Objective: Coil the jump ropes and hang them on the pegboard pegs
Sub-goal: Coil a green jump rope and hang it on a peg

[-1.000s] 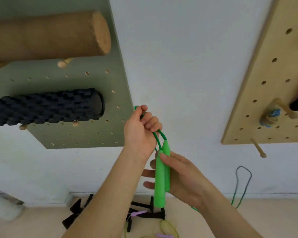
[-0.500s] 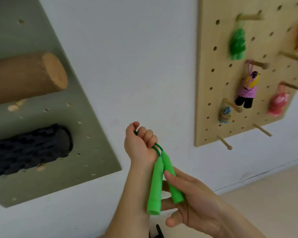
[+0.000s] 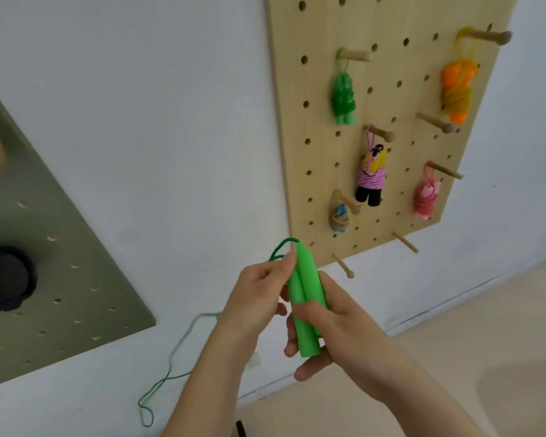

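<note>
The green jump rope (image 3: 303, 298) is sitting low mid-view, handles upright side by side. The right hand (image 3: 344, 329) is wrapping its fingers round them, and the left hand (image 3: 259, 285) is pinching the cord (image 3: 279, 249) at their 11 o'clock. I'm guessing it's light, with stiff handles and a thin floppy cord trailing loose toward 7 o'clock, so holding it by the handles is looking smart. At 1 o'clock the pegboard (image 3: 297, 152) is carrying five coiled ropes, with a bare peg (image 3: 342, 265) poking out nearby.
</note>
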Demonstrator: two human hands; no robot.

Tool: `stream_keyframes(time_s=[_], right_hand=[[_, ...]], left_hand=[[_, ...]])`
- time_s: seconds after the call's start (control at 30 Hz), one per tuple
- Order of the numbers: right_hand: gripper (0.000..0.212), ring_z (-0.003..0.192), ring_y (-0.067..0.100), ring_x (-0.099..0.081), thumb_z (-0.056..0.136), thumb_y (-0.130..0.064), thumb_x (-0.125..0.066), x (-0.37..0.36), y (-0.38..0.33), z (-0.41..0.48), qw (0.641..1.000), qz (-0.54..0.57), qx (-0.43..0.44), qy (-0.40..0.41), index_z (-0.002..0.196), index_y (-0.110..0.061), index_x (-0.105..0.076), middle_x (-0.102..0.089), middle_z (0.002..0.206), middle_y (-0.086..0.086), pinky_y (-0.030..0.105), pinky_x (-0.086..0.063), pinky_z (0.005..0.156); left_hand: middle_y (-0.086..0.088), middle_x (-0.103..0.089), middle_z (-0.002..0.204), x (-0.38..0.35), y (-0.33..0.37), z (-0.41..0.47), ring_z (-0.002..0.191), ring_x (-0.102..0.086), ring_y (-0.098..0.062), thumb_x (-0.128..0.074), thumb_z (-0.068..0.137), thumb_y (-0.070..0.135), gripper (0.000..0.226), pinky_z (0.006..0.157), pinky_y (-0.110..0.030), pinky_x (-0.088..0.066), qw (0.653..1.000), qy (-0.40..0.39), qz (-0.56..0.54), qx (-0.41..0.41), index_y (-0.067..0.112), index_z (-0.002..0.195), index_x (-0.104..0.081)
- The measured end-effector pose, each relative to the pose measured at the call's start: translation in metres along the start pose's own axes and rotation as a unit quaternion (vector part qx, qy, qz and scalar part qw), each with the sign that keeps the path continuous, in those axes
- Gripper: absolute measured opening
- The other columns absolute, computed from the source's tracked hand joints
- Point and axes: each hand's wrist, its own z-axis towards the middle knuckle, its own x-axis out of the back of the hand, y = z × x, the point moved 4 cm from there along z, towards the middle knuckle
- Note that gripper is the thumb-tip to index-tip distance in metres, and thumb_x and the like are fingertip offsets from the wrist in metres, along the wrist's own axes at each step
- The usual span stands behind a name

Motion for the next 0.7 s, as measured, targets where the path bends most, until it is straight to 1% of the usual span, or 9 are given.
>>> stream_keyframes(time_s=[0.1, 0.3, 0.4, 0.47, 0.5, 0.53, 0.6, 0.63, 0.7], right_hand=[[0.022, 0.066, 0.017, -0.058, 0.093, -0.008, -0.047, 0.039, 0.003, -0.007, 0.999, -0.039, 0.001, -0.001, 0.105, -0.024, -0.057, -0.061, 0.075, 0.004, 0.031, -0.050, 0.058], [0.015, 0.061, 0.014, -0.054, 0.094, -0.010, -0.051, 0.133, 0.006, -0.025, 0.994, -0.106, -0.006, -0.027, 0.103, -0.021, -0.056, -0.056, 0.073, 0.003, 0.027, -0.042, 0.055], [0.009, 0.055, 0.017, -0.048, 0.095, -0.011, -0.053, 0.185, 0.010, -0.032, 0.994, -0.107, -0.018, -0.032, 0.103, -0.015, -0.054, -0.053, 0.072, 0.005, 0.025, -0.037, 0.047], [0.009, 0.052, 0.017, -0.043, 0.094, -0.011, -0.057, 0.218, 0.010, -0.040, 0.995, -0.066, -0.045, -0.065, 0.101, -0.010, -0.052, -0.050, 0.071, 0.006, 0.022, -0.030, 0.043], [0.013, 0.050, 0.017, -0.040, 0.091, -0.012, -0.059, 0.233, 0.009, -0.045, 0.993, -0.027, -0.062, -0.096, 0.100, -0.009, -0.052, -0.050, 0.070, 0.007, 0.020, -0.028, 0.042], [0.019, 0.048, 0.016, -0.038, 0.087, -0.014, -0.062, 0.245, 0.008, -0.050, 0.988, 0.022, -0.077, -0.132, 0.102, -0.008, -0.052, -0.049, 0.069, 0.008, 0.017, -0.026, 0.040], [0.034, 0.045, 0.012, -0.037, 0.082, -0.016, -0.070, 0.266, 0.006, -0.055, 0.966, 0.135, -0.093, -0.198, 0.110, -0.006, -0.053, -0.046, 0.067, 0.008, 0.012, -0.026, 0.037], [0.039, 0.045, 0.010, -0.037, 0.080, -0.017, -0.074, 0.274, 0.006, -0.055, 0.954, 0.182, -0.093, -0.219, 0.112, -0.005, -0.055, -0.045, 0.067, 0.008, 0.011, -0.029, 0.036], [0.036, 0.047, 0.011, -0.039, 0.081, -0.016, -0.073, 0.286, 0.008, -0.053, 0.930, 0.258, -0.088, -0.245, 0.112, -0.006, -0.059, -0.043, 0.068, 0.007, 0.011, -0.034, 0.035]], left_hand=[[-0.011, -0.049, 0.071, -0.037, 0.000, -0.001, 0.063, -0.044, -0.019, -0.054, 0.094, 0.038, 0.040, 0.054, -0.028, -0.037, 0.996, 0.022, -0.083, -0.021, 0.002, 0.081, -0.068], [-0.004, -0.055, 0.070, -0.120, 0.007, 0.013, 0.062, -0.045, -0.013, -0.050, 0.097, 0.026, 0.033, 0.051, -0.023, -0.042, 0.990, -0.002, -0.140, 0.005, 0.011, 0.082, -0.074], [-0.005, -0.060, 0.061, -0.155, 0.011, 0.023, 0.055, -0.054, -0.017, -0.052, 0.093, 0.045, 0.044, 0.054, -0.034, -0.050, 0.994, 0.034, 0.098, -0.029, 0.010, 0.072, -0.070], [0.002, -0.058, 0.055, -0.168, 0.021, 0.028, 0.052, -0.052, -0.013, -0.057, 0.083, 0.058, 0.047, 0.056, -0.029, -0.046, 0.942, 0.141, 0.278, -0.124, 0.017, 0.060, -0.061], [0.004, -0.057, 0.058, -0.176, 0.029, 0.030, 0.056, -0.051, -0.011, -0.062, 0.079, 0.058, 0.042, 0.057, -0.024, -0.044, 0.929, 0.179, 0.267, -0.184, 0.020, 0.062, -0.057], [0.007, -0.056, 0.064, -0.187, 0.034, 0.033, 0.062, -0.052, -0.008, -0.065, 0.076, 0.057, 0.034, 0.061, -0.021, -0.046, 0.939, 0.163, 0.208, -0.222, 0.025, 0.069, -0.057], [0.009, -0.059, 0.075, -0.218, 0.041, 0.047, 0.072, -0.059, -0.011, -0.062, 0.081, 0.056, 0.024, 0.071, -0.024, -0.051, 0.974, 0.025, 0.044, -0.223, 0.034, 0.090, -0.063], [0.006, -0.059, 0.072, -0.236, 0.046, 0.051, 0.067, -0.060, -0.014, -0.055, 0.087, 0.052, 0.026, 0.064, -0.026, -0.051, 0.978, -0.043, -0.006, -0.205, 0.031, 0.097, -0.067], [-0.003, -0.054, 0.056, -0.262, 0.055, 0.057, 0.047, -0.052, -0.017, -0.047, 0.093, 0.039, 0.034, 0.046, -0.026, -0.042, 0.977, -0.085, -0.051, -0.189, 0.017, 0.087, -0.072]])
